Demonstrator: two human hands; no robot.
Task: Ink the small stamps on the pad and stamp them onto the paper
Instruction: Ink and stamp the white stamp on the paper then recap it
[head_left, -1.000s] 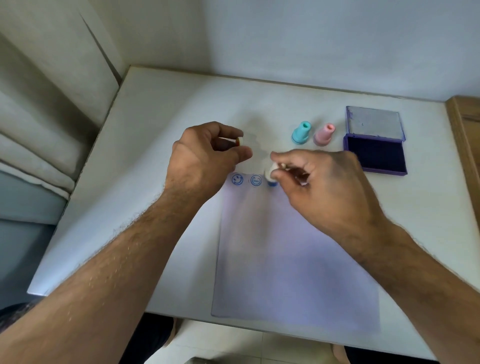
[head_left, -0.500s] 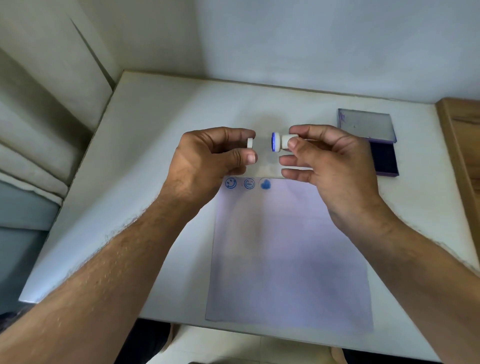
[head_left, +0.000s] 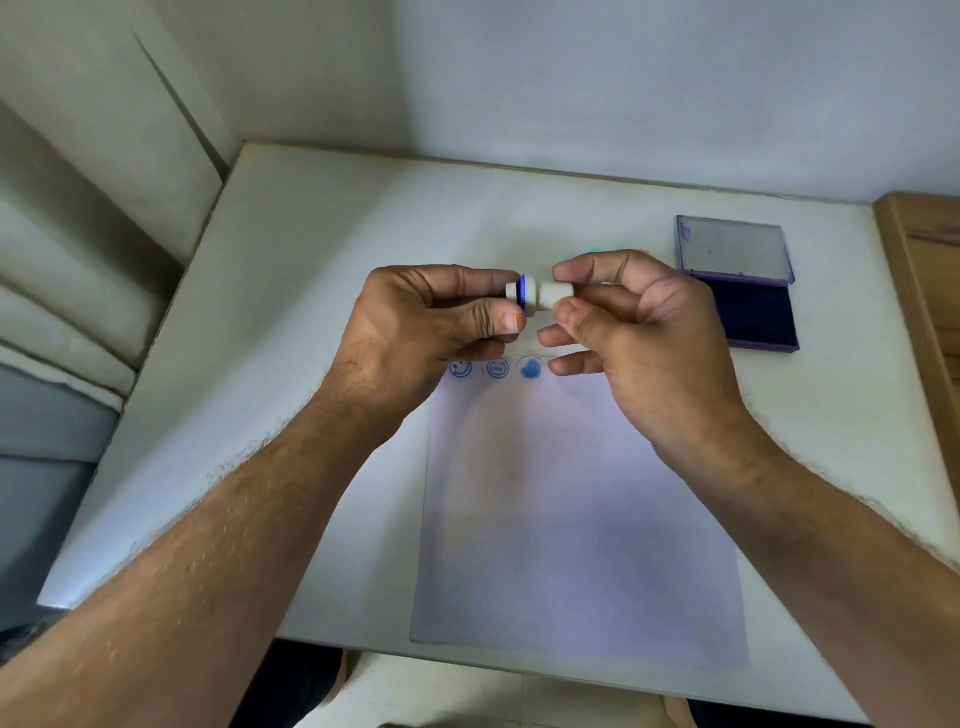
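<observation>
Now we hold a white stamp (head_left: 551, 297) in our right hand (head_left: 639, 332), pinched between thumb and fingers, its long axis lying level and pointing left toward our left hand (head_left: 415, 332). That hand pinches a white cap (head_left: 514, 292), which meets the stamp's blue-inked face. Both hands hover above the far end of the paper (head_left: 576, 519), where three blue prints (head_left: 496, 369) sit in a row along its far edge.

The ink pad (head_left: 753, 317) lies open near the table's (head_left: 322, 249) far right corner, nearer our right hand. We judge that closing the cap needs a straight push along the stamp's axis. Bare paper stretches toward the near edge, leaving plenty of room for more prints.
</observation>
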